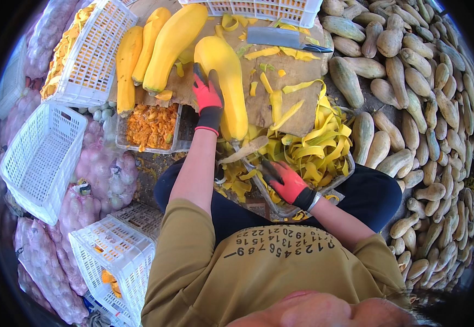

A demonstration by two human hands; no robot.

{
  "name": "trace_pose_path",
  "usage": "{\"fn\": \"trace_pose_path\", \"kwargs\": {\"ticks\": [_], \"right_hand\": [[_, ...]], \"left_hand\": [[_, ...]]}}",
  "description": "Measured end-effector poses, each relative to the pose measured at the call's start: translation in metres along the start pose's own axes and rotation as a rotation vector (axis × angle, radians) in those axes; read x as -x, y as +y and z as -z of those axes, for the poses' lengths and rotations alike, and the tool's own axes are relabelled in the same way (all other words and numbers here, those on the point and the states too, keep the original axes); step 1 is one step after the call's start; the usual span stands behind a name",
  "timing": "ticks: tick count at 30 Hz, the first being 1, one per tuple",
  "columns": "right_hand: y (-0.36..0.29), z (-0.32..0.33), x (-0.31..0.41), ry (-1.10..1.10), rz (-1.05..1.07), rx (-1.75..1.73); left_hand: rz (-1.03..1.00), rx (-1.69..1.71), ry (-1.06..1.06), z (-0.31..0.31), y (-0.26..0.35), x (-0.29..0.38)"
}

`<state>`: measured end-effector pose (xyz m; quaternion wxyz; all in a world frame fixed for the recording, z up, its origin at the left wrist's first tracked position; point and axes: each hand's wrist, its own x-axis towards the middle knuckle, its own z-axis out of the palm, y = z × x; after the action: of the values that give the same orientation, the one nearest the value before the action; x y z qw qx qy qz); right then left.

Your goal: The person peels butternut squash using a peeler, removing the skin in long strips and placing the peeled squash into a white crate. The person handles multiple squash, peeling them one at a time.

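Note:
My left hand (207, 90), in a red and black glove, rests on the left side of a peeled yellow squash (224, 81) lying on a wooden board (257, 100). My right hand (283, 176), gloved alike, is near the squash's lower end, above a tub of long peel strips (321, 143). Its fingers close on a tool whose shape is mostly hidden; a strip of tan peel (246, 149) lies by it. Three peeled squashes (175, 45) lie left on the board. A cleaver (274, 37) lies flat at the board's far side.
Unpeeled squashes (417, 81) are heaped along the right. A tub of orange pulp (149, 126) stands at the board's left edge. White plastic crates (42, 157) and net bags of onions (42, 261) fill the left side. Another crate (257, 10) stands beyond the board.

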<state>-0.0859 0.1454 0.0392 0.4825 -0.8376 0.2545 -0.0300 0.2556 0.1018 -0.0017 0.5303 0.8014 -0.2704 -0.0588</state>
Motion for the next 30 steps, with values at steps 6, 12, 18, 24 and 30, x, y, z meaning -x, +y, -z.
{"fn": "trace_pose_path", "kwargs": {"ticks": [6,12,18,24,30], "right_hand": [[-0.022,0.091,-0.184,0.473,0.150,-0.088],[-0.057,0.095,-0.242,0.381,0.214,0.094],[-0.021,0.060,-0.086,-0.117,-0.019,0.224],[-0.036,0.127,-0.222,0.452,0.307,0.034],[-0.063,0.139,-0.326,0.102,0.220,0.157]], "left_hand": [[0.026,-0.179,0.001,-0.006,0.023,0.019],[0.016,-0.166,-0.006,-0.001,0.026,0.024],[-0.063,-0.151,-0.037,0.003,0.016,0.029],[-0.030,-0.250,-0.072,0.004,0.018,0.032],[-0.016,-0.270,-0.065,0.005,0.018,0.034]]}}
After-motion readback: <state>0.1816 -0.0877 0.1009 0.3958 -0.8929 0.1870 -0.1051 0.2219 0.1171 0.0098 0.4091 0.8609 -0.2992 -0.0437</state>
